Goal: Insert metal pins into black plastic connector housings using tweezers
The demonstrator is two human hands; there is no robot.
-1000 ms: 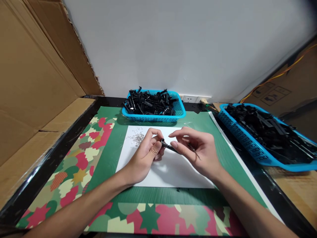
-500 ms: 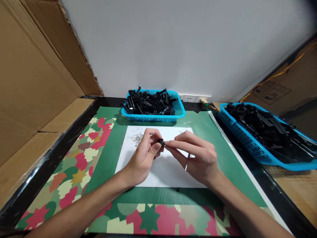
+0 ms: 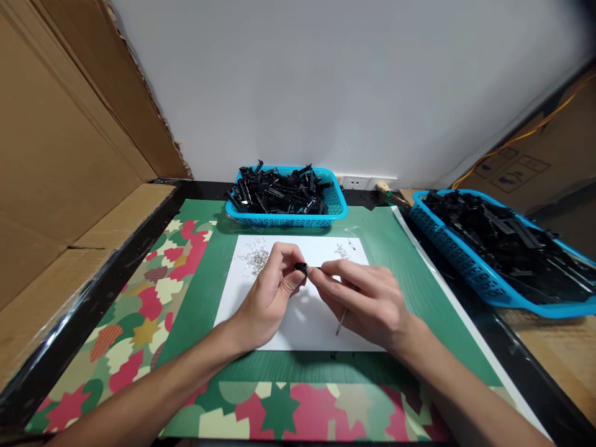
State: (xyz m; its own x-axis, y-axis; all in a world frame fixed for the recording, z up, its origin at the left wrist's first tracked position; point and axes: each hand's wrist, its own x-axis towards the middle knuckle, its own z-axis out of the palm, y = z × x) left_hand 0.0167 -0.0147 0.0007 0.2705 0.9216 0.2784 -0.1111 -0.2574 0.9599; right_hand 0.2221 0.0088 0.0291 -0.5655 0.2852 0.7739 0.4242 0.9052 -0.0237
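Between thumb and fingers, my left hand (image 3: 270,298) pinches a small black part (image 3: 301,268) above a white sheet (image 3: 298,323). The fingertips of my right hand (image 3: 365,301) meet the right side of that part. A thin metal tool (image 3: 342,321) is held in my right hand, its end sticking out below the palm. Whether the right fingertips also pinch a tiny piece is too small to tell. A pile of small wire pieces (image 3: 257,259) lies on the sheet at its back left, and a smaller group (image 3: 343,251) lies at its back right.
A blue basket (image 3: 286,220) of black parts stands behind the sheet. Another blue basket (image 3: 465,264) of black parts is at the right. Cardboard (image 3: 65,124) rises on the left. A wall socket (image 3: 356,182) and yellow wires (image 3: 521,139) are at the back.
My right hand has turned and its fingers have drawn lower, uncovering the wire pieces at the back right. The metal tool has shifted left and tilted more. My left hand stays almost still.
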